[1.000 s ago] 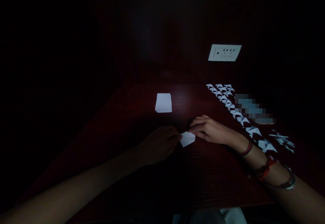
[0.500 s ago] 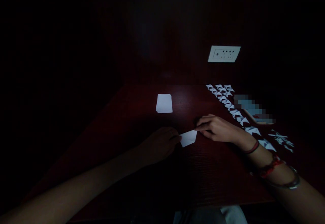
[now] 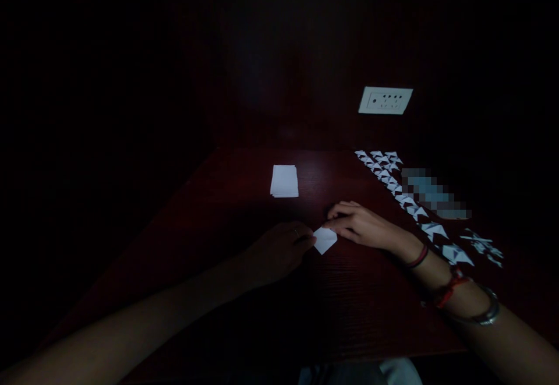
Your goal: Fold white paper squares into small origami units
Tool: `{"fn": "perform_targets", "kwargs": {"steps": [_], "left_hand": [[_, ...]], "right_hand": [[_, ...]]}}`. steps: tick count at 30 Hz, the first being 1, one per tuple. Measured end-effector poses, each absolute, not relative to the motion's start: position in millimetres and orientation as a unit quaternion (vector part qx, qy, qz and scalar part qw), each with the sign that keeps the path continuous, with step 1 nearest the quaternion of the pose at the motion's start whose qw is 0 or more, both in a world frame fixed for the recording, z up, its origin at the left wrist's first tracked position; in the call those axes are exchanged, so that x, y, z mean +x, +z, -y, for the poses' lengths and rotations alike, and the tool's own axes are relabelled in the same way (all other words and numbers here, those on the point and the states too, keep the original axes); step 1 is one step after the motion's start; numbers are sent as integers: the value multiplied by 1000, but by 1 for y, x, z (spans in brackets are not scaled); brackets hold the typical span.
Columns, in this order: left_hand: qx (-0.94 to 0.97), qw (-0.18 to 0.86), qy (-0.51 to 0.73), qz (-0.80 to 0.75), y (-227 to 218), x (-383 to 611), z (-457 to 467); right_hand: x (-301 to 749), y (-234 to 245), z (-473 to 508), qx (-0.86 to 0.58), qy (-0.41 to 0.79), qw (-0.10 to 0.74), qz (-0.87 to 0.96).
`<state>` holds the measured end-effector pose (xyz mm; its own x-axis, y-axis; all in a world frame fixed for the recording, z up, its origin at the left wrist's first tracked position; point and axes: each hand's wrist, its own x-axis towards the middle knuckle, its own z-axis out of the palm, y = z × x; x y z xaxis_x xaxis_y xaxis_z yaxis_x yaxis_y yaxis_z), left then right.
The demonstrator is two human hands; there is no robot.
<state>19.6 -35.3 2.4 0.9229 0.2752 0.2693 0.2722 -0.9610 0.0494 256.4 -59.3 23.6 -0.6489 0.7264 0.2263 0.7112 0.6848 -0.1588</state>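
A small folded piece of white paper point(image 3: 325, 240) lies low over the dark red table, between my two hands. My left hand point(image 3: 286, 248), deep in shadow and wearing a ring, pinches the paper's left corner between thumb and fingers. At its upper right edge, my right hand point(image 3: 360, 225) grips the paper with thumb and forefinger, the other fingers curled. Beyond them sits a stack of white paper sheets point(image 3: 284, 181). To the right, several folded white paper pieces point(image 3: 393, 184) stand in slanting rows.
A phone-like object with a blurred-out screen point(image 3: 437, 193) lies right of the folded rows. Nearer me are thin white paper scraps point(image 3: 483, 245). A white wall socket point(image 3: 385, 100) is set in the dark panel behind the table point(image 3: 244, 181).
My right hand has moved slightly left, toward my left hand. The paper between them now looks shorter and more pointed at the bottom. The whole view has shifted slightly.
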Motion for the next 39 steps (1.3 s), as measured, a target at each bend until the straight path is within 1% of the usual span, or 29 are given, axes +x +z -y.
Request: {"fn": "perform_targets", "kwargs": {"steps": [4, 14, 16, 20, 22, 26, 33, 39], "left_hand": [[981, 23, 144, -128, -1, 18, 31], [983, 18, 127, -130, 7, 17, 31], [982, 12, 131, -132, 7, 17, 32], [979, 7, 149, -137, 5, 17, 34], [979, 6, 151, -135, 5, 16, 34], [980, -16, 152, -125, 8, 17, 37], [985, -31, 129, -112, 10, 21, 40], [982, -24, 160, -98, 8, 23, 38]], "right_hand": [[257, 27, 59, -380, 29, 120, 917], [282, 27, 64, -394, 42, 127, 909], [285, 26, 63, -413, 47, 137, 899], [284, 25, 62, -451, 66, 196, 868], [279, 24, 61, -457, 80, 211, 860], [269, 18, 57, -471, 103, 188, 856], [263, 19, 53, -491, 181, 183, 832], [261, 19, 52, -517, 181, 169, 819]]}}
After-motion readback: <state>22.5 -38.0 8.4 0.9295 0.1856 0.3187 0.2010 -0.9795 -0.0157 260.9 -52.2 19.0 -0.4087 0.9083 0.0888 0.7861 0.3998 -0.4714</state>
